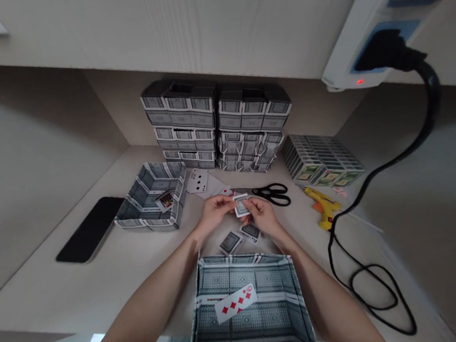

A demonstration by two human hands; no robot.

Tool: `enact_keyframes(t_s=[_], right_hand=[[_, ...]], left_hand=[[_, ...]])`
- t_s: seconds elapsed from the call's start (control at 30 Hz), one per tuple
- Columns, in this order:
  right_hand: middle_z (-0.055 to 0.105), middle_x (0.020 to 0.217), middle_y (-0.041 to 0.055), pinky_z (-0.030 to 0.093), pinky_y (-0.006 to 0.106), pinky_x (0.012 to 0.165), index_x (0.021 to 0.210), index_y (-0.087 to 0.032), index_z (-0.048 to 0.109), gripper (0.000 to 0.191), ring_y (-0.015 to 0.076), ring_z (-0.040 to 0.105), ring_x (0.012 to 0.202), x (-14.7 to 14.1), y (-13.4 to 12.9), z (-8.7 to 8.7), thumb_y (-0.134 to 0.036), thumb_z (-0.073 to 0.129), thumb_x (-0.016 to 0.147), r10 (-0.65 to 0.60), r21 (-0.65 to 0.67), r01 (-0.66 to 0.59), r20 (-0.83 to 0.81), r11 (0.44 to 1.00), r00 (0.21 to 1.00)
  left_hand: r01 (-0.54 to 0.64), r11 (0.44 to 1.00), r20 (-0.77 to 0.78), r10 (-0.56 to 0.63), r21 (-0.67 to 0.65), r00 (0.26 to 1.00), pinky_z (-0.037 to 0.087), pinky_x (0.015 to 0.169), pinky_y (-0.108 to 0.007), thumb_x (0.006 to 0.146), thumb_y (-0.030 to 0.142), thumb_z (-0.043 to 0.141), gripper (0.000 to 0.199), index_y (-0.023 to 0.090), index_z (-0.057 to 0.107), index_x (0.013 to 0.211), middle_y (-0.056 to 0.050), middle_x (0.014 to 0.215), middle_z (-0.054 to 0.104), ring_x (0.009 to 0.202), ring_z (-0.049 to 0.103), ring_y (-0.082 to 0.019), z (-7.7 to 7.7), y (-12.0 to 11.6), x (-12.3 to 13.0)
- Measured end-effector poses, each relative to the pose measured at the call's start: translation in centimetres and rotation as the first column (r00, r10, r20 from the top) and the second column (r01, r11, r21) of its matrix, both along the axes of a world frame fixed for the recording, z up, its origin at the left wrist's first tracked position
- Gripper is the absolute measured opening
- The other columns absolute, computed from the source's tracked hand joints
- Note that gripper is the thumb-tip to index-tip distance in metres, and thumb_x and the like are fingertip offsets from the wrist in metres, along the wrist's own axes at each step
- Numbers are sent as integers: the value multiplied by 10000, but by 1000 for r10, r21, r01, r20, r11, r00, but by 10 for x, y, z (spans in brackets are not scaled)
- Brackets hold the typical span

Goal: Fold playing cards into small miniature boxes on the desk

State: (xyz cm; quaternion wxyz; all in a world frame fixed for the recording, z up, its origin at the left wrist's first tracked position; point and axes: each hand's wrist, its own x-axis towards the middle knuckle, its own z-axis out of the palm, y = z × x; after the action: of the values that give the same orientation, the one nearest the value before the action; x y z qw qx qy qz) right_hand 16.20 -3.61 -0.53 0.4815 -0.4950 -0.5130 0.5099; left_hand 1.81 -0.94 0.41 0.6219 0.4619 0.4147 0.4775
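Observation:
Between my left hand [216,210] and my right hand [261,214] is a playing card [241,206] with a grey patterned back, and the fingers of both hands pinch it. Whether it is folded or several cards thick I cannot tell. Just below the hands lie two small card pieces [230,242], backs up. Nearest me stands an open box [246,265] made of playing cards, with a diamond card piece [236,303] inside it. Black-handled scissors [272,194] lie just beyond my right hand. Loose white-faced cards [199,181] are spread beyond my left hand.
A second open card box [148,220] holds a face-card piece; a black phone [91,229] lies left of it. Stacked card boxes [183,111] stand at the back. To the right are packed card decks [322,157], a yellow glue gun [323,205] and a looping black cable [372,174].

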Motion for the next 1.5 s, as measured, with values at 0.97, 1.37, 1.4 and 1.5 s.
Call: enact_keyframes(t_s=[0.97,1.37,1.4,1.5], right_hand=[[536,557,2,367,243,526,641,-200,592,232,149,460,545,0,-4,-10,-285,428,781,-80,295,-45,396,954,915],[620,660,19,393,245,563,729,-214,620,249,156,532,578,-4,-9,-7,-315,415,827,-107,368,-124,549,922,829],[619,665,20,394,248,563,739,-214,618,246,157,530,580,-4,-9,-7,-326,419,827,-123,371,-102,535,923,836],[575,600,11,371,247,520,703,-206,596,263,148,492,538,0,-9,-6,-357,422,830,-197,385,-9,492,923,848]], left_hand=[[180,888,-493,59,424,868,328,510,-193,788,386,495,261,174,519,639,42,528,469,510,423,-90,-3,-10,-1],[262,833,-603,104,487,791,298,509,-208,833,359,416,300,179,516,615,33,509,442,502,394,-105,-8,-4,-4],[256,827,-618,134,500,774,312,522,-211,833,353,421,282,182,538,642,26,525,473,513,419,-109,-7,-4,-5],[223,808,-659,249,545,710,376,619,-229,849,319,402,223,197,584,806,-16,694,599,640,532,-137,-2,-3,-12]])
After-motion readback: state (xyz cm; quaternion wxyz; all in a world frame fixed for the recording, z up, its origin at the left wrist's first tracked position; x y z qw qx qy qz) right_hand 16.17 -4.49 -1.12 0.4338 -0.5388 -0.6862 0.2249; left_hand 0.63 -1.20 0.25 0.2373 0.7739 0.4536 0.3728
